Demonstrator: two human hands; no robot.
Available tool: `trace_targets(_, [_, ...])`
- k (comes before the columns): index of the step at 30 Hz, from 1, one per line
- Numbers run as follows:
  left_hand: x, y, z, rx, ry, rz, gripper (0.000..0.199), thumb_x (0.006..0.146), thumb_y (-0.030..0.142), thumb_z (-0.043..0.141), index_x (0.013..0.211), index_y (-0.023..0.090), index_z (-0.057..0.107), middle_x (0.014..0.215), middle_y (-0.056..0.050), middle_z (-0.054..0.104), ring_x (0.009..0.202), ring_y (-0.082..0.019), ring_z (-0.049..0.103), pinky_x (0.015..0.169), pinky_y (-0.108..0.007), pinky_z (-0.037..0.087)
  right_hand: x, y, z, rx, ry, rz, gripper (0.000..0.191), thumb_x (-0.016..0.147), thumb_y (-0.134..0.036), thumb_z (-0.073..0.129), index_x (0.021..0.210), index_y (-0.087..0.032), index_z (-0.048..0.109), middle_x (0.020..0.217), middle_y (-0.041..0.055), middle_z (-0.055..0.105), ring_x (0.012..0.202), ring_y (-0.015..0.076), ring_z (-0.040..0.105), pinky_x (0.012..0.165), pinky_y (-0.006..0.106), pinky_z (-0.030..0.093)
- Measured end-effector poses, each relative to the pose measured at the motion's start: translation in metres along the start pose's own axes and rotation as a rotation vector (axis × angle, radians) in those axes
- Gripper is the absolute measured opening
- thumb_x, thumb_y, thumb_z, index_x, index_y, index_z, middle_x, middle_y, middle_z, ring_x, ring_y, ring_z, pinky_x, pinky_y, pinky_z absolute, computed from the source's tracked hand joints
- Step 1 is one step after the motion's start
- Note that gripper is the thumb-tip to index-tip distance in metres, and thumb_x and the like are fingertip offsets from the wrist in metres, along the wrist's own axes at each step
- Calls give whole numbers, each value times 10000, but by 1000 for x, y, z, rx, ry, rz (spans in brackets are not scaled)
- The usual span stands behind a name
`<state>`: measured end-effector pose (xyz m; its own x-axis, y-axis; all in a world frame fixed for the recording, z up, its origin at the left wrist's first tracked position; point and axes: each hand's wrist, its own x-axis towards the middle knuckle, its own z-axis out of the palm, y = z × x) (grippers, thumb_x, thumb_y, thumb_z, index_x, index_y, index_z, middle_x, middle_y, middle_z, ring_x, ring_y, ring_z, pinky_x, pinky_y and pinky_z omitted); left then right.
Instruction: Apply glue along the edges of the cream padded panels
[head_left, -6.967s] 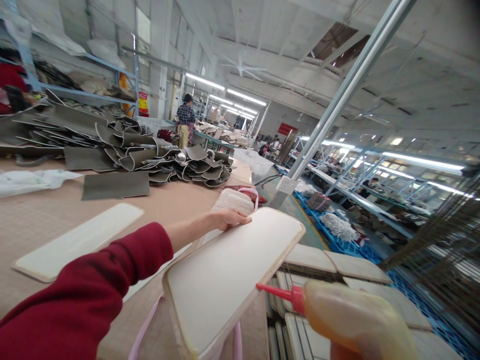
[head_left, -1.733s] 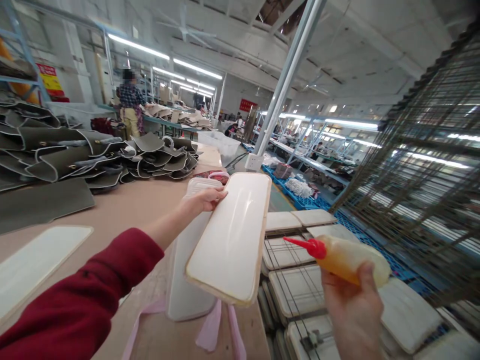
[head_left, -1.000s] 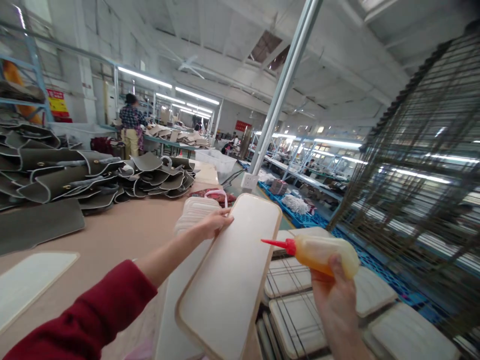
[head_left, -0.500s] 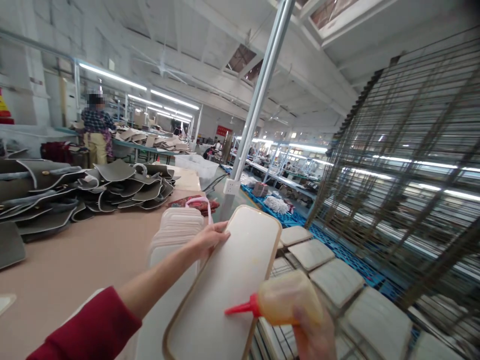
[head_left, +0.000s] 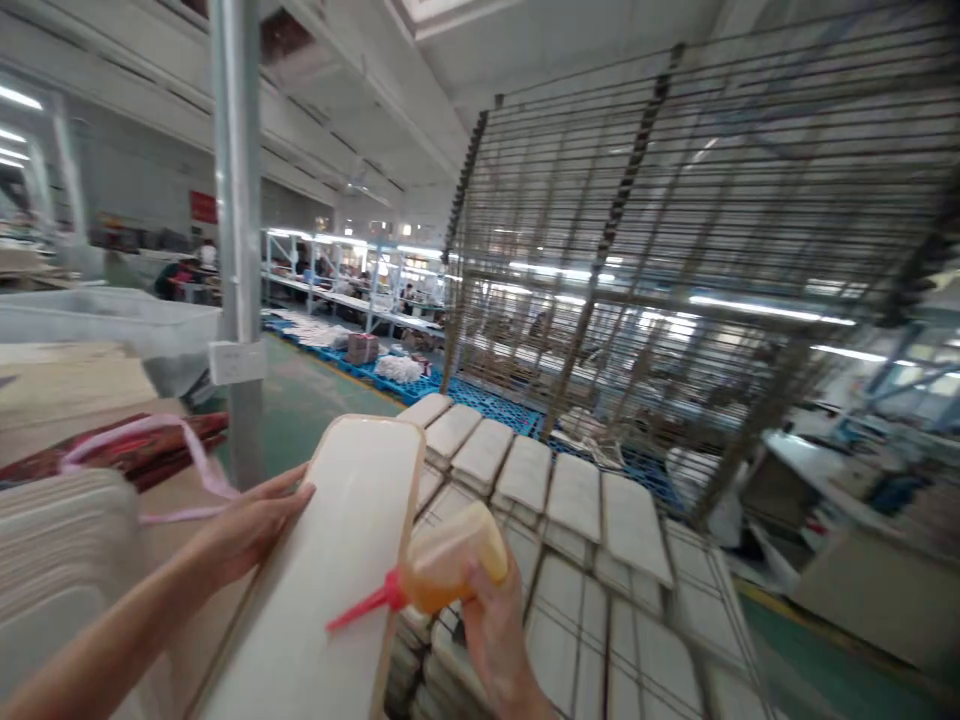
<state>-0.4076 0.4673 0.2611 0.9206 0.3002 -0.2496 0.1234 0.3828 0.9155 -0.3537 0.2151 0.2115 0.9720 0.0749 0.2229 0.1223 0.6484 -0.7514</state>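
Note:
My left hand (head_left: 259, 525) grips the left edge of a long white panel (head_left: 337, 520) with rounded corners and a tan rim, thumb on its face. The panel is held tilted up in front of me. In my right hand (head_left: 495, 610) is a squeeze bottle (head_left: 450, 555) of amber liquid, lying sideways, with a red pointed nozzle (head_left: 367, 603). The nozzle's tip is over the lower part of the panel; I cannot tell if it touches. My fingers are wrapped round the bottle's far end.
Several similar white panels (head_left: 577, 500) lie in rows on wire racks at right. Behind them leans a tall wire rack (head_left: 600, 220). A metal post (head_left: 240, 230) with a white box stands at left, near a stack of white panels (head_left: 67, 560) and a pink strap (head_left: 199, 455).
My view has swung to the right, bringing more of the racked panels in. Both hands still hold the panel and the bottle, with the nozzle over the panel.

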Motion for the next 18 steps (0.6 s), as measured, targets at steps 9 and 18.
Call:
trace_targets(9, [18,-40,151,157,-138,-46,564,659,223,745,1178,331,554,872,51,733,839,-206,683,643,-251,552,-6,-92,-121,171,198,-19,517,579,-290,823,1020,-136,601,896,90,662,787,186,613,674,285,512])
trace_targets(18, [45,-164,328,149,-121,-92,582,634,209,763,1125,167,451,701,-18,675,629,-190,658,598,-266,518,-68,-257,-351,448,920,-271,333,747,-388,682,1022,-234,575,971,-33,676,885,147,635,705,259,571])
